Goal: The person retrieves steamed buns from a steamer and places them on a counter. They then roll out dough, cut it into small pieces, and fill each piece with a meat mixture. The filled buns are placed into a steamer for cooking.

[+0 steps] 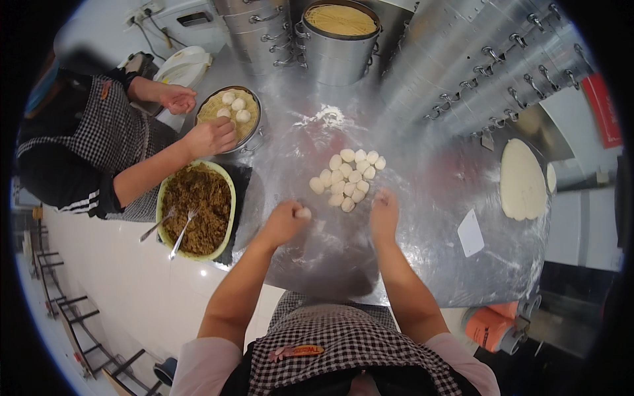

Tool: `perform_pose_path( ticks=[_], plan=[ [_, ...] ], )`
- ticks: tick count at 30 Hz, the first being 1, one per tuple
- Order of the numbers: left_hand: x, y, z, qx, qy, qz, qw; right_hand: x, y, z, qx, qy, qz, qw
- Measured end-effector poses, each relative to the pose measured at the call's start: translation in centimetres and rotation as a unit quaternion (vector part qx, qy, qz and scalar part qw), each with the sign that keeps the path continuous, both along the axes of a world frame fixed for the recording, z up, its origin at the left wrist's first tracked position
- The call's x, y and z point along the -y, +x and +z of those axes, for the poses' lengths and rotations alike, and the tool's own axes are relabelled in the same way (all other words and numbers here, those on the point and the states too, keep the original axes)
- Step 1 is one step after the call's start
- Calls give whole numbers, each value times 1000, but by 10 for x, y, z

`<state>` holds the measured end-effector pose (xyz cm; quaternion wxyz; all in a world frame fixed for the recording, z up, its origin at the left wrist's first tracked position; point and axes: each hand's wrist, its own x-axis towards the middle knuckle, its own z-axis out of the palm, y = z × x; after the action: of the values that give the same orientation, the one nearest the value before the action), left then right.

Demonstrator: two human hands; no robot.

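Observation:
My left hand (286, 223) is curled in a fist around a piece of dough (303, 213), whose pale rounded end sticks out beside the thumb. Over the steel table (327, 267), my right hand (385, 214) is blurred with its fingers bent, and whether it holds anything is unclear. Just beyond and between both hands lies a cluster of small dough pieces (348, 179), several touching one another. Loose flour (329, 116) is heaped farther back.
At left, a co-worker's hand (213, 136) reaches over a steamer (258, 121) holding several buns. A tub of brown filling (198, 213) has two forks in it. Stacked steamers (460, 59) rise behind. A large dough slab (521, 180) and white scraper (470, 233) lie right.

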<state>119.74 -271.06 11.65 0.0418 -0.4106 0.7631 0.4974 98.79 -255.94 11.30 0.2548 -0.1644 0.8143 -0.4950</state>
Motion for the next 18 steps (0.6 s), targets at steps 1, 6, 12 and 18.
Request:
perform_pose_path(
  ticks=[1,6,12,18],
  plan=[
    [-10,8,3,-30,111,53,992,-11,18,7,5,19,34,999],
    [-51,25,12,-203,289,135,926,-26,94,23,265,-69,108,956],
    [-53,47,38,-106,234,100,961,-9,105,29,228,-32,214,949],
    [-73,89,79,-77,226,169,956,-11,127,42,290,-17,340,895]
  ],
)
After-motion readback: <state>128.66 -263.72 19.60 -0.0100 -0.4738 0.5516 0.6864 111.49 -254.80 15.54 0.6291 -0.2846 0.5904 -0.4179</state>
